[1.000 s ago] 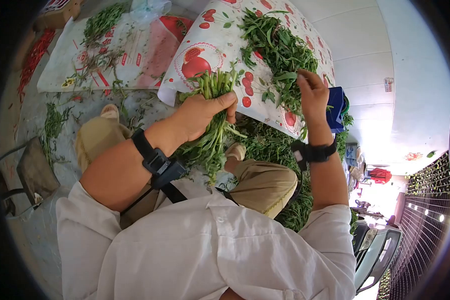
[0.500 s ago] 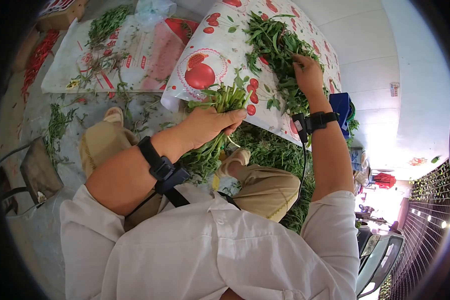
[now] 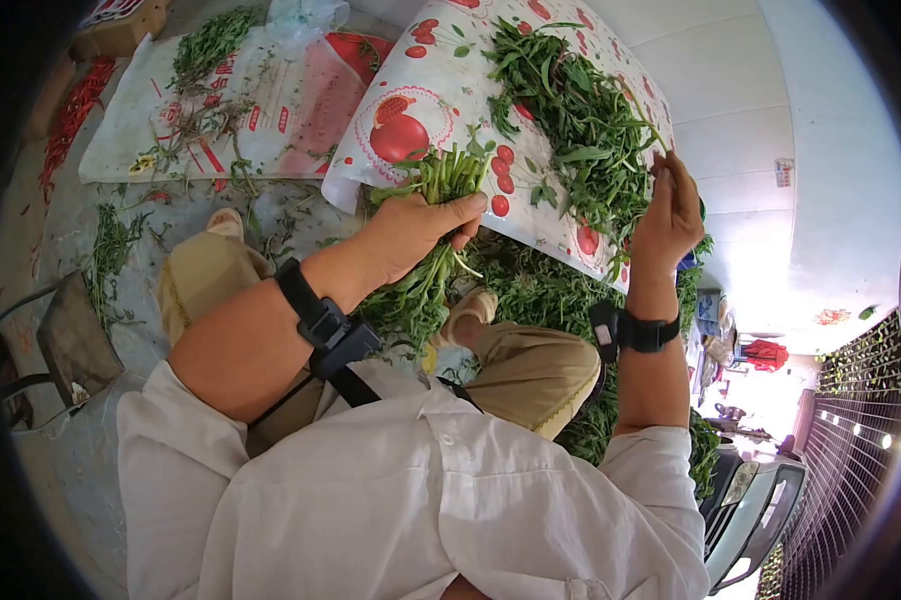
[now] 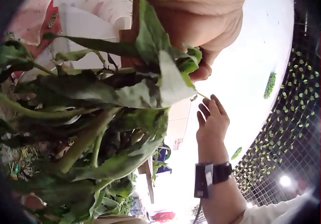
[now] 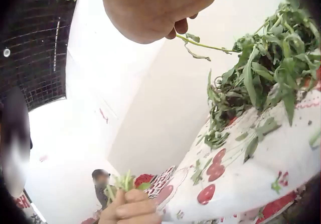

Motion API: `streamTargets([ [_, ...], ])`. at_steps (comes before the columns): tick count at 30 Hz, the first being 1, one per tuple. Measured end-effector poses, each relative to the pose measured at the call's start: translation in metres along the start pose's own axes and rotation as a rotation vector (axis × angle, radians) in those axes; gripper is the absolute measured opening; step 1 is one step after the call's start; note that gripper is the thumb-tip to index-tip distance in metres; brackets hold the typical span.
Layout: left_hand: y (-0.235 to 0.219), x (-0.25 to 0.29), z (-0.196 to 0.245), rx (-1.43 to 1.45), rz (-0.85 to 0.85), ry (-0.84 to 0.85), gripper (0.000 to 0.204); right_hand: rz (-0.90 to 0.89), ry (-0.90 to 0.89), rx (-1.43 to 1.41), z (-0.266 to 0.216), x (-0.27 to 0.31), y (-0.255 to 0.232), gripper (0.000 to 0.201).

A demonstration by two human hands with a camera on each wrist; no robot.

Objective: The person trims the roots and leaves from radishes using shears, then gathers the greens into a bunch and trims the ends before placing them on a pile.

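My left hand (image 3: 418, 232) grips a bunch of leafy green stems (image 3: 451, 177), cut ends up past the thumb and leaves hanging below the fist. In the left wrist view the bunch's leaves (image 4: 135, 93) fill much of the picture. At the right edge of the patterned table, my right hand (image 3: 668, 218) pinches the end of a thin stem (image 3: 643, 112) beside the heap of greens (image 3: 571, 110). The right wrist view shows that stem (image 5: 210, 47) running from the fingertips of my right hand (image 5: 155, 13) to the heap (image 5: 261, 63).
A cherry-print cover (image 3: 366, 150) lies on the table. More greens (image 3: 541, 280) lie under its edge. Left of it, a white and red sack (image 3: 301, 100) on the floor holds loose greens (image 3: 211, 45). A chair (image 3: 71, 335) stands at the far left, and a vehicle (image 3: 756, 510) at the right.
My right hand has moved off the heap to the right and now pinches a stem end. My left hand still grips the bunch and has shifted only slightly.
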State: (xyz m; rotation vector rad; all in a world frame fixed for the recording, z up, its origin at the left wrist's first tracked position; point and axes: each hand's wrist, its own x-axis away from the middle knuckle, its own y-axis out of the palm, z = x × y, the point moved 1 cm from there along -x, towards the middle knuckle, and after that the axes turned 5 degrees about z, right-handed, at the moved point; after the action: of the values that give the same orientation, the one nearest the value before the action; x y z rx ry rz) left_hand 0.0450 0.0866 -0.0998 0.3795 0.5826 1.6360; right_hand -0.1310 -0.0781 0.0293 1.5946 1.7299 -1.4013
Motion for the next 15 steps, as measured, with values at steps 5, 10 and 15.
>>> streamTargets([
  [5, -0.004, 0.001, -0.002, -0.049, 0.02, 0.026, 0.036, 0.009, -0.041, -0.129, -0.039, 0.014, -0.026, 0.023],
  [10, -0.006, 0.0, -0.002, -0.059, 0.046, 0.041, 0.036, 0.019, 0.073, -0.243, -0.059, 0.03, -0.038, 0.022],
  [15, -0.005, 0.001, 0.004, 0.197, 0.085, -0.02, 0.029, -0.17, 0.101, -0.063, -0.076, 0.062, -0.042, 0.018],
])
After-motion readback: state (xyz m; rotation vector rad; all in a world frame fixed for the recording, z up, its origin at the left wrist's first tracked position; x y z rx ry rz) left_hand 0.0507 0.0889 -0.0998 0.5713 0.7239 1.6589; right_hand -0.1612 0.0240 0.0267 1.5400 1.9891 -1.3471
